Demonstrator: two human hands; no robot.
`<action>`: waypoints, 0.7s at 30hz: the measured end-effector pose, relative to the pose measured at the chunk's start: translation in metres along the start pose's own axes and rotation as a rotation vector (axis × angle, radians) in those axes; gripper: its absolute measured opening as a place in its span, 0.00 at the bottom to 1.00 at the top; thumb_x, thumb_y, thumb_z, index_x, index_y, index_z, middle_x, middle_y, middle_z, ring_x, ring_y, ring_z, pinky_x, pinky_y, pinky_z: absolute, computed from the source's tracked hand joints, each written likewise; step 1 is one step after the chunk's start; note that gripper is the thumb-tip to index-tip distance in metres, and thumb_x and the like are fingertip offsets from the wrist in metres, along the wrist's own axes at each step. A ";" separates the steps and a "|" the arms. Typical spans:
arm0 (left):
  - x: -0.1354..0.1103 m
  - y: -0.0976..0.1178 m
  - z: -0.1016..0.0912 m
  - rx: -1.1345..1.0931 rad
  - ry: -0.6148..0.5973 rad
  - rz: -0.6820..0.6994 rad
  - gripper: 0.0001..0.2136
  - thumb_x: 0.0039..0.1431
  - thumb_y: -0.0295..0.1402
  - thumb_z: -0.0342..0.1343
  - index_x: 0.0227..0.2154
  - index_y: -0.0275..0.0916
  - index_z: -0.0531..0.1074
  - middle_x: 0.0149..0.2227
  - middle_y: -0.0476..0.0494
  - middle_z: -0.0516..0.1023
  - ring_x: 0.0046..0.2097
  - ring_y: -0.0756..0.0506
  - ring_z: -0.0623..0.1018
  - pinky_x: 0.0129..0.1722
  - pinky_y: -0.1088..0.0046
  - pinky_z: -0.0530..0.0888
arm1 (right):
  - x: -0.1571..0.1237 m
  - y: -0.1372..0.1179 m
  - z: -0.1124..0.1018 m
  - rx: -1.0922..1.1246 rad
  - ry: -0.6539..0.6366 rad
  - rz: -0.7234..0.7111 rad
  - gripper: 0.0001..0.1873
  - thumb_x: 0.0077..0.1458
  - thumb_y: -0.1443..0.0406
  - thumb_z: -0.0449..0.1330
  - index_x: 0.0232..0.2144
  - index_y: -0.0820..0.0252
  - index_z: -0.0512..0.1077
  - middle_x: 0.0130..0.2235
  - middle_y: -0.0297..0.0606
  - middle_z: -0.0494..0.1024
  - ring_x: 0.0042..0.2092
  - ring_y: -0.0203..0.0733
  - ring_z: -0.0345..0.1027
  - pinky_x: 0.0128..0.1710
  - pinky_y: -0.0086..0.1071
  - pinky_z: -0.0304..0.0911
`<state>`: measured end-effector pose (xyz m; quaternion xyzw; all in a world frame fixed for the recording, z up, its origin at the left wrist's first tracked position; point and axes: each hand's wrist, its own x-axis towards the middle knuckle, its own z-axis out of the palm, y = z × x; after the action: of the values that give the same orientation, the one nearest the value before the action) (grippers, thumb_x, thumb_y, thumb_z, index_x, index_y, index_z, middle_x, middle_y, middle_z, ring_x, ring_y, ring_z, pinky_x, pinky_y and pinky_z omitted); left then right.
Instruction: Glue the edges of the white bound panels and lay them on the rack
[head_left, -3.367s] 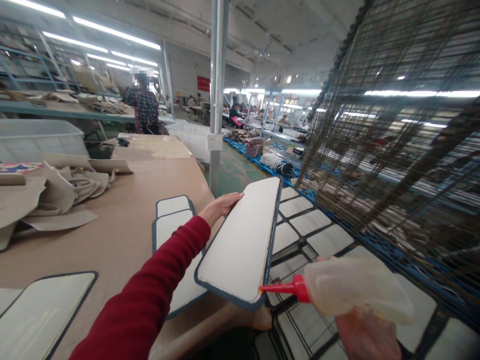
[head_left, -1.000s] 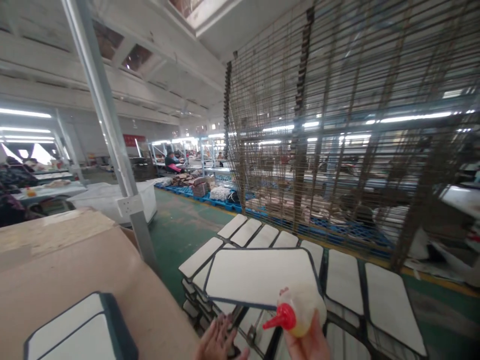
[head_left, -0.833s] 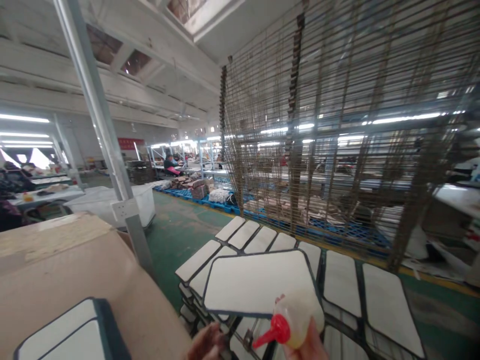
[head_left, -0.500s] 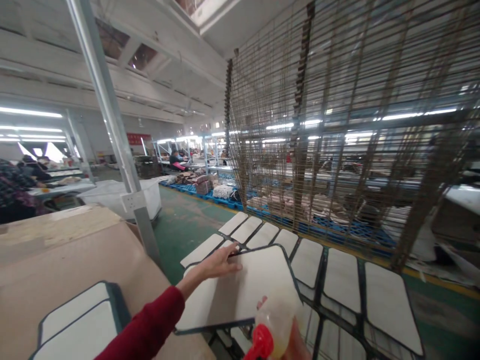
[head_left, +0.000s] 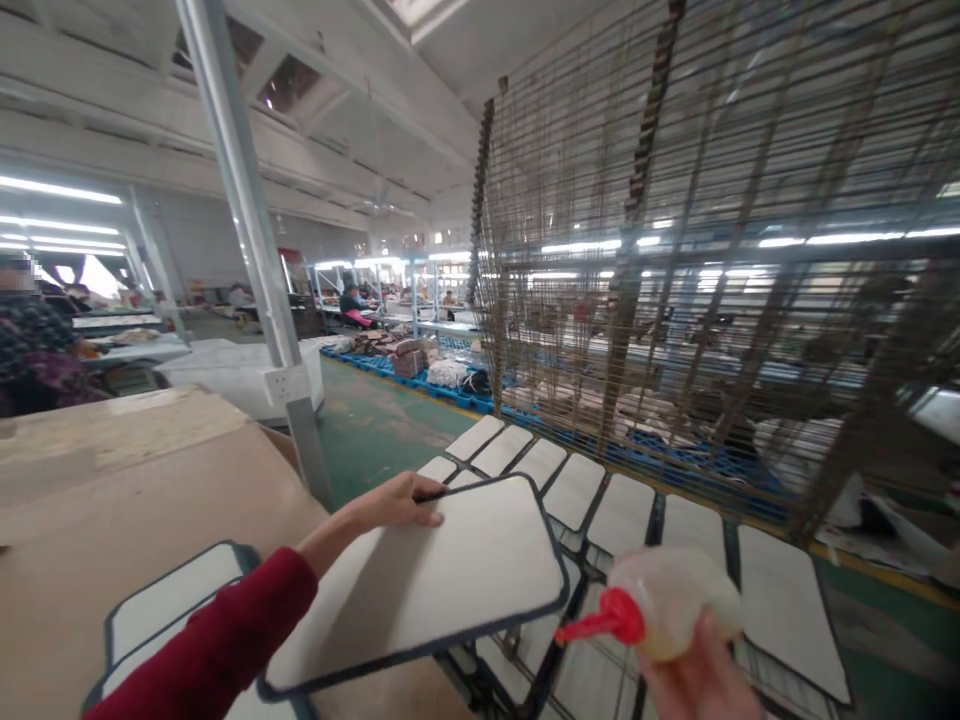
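Note:
My left hand (head_left: 397,503), in a dark red sleeve, grips the far edge of a white panel with dark edging (head_left: 457,570), thumb on its face. The panel is tilted and its near left corner hangs over a pile of similar panels (head_left: 176,595) on the brown work surface. My right hand (head_left: 701,670) is wrapped round a translucent squeeze bottle (head_left: 667,590) with yellowish contents. Its red nozzle (head_left: 600,618) points left, just beyond the panel's right corner and apart from it. Part of the right hand is hidden behind the bottle.
Rows of white panels (head_left: 634,515) lie on a dark rack to the front and right. A tall wire mesh frame (head_left: 570,300) rises behind them. Left of centre stands a metal post (head_left: 251,220) beside the brown work surface (head_left: 112,490). A person (head_left: 34,335) is at the far left.
The held panel and my left hand have moved left and nearer the pile. My right hand has carried the bottle to the right, away from the panel. The view has shifted slightly.

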<state>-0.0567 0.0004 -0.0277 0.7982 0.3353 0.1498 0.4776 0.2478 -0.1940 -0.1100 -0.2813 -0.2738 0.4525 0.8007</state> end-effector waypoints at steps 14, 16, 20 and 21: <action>-0.056 0.024 -0.024 -0.060 -0.250 -0.032 0.21 0.48 0.42 0.64 0.43 0.34 0.78 0.35 0.47 0.80 0.34 0.46 0.75 0.32 0.78 0.69 | 0.044 -0.044 0.067 -0.254 -0.005 -0.238 0.36 0.33 0.57 0.74 0.48 0.51 0.72 0.40 0.40 0.80 0.40 0.51 0.76 0.54 0.53 0.62; -0.058 0.026 -0.026 -0.078 -0.257 -0.027 0.20 0.48 0.42 0.65 0.42 0.35 0.78 0.35 0.47 0.80 0.34 0.46 0.76 0.32 0.78 0.70 | 0.045 -0.044 0.068 -0.273 -0.040 -0.245 0.35 0.35 0.57 0.73 0.49 0.52 0.72 0.40 0.42 0.80 0.41 0.52 0.75 0.54 0.53 0.62; -0.060 0.026 -0.029 -0.125 -0.279 -0.032 0.20 0.48 0.41 0.65 0.43 0.36 0.78 0.35 0.46 0.80 0.36 0.45 0.77 0.36 0.77 0.72 | 0.043 -0.045 0.067 -0.317 -0.062 -0.221 0.32 0.37 0.56 0.72 0.47 0.53 0.73 0.40 0.43 0.80 0.46 0.54 0.73 0.55 0.54 0.61; -0.059 0.025 -0.030 -0.133 -0.285 -0.032 0.20 0.48 0.41 0.65 0.43 0.36 0.78 0.36 0.46 0.80 0.36 0.45 0.77 0.37 0.76 0.73 | 0.042 -0.045 0.067 -0.326 -0.060 -0.213 0.31 0.37 0.56 0.72 0.47 0.53 0.73 0.40 0.43 0.80 0.47 0.55 0.72 0.55 0.55 0.61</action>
<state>-0.1067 -0.0282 0.0137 0.7724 0.2663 0.0493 0.5745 0.2460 -0.1631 -0.0247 -0.3631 -0.3954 0.3233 0.7793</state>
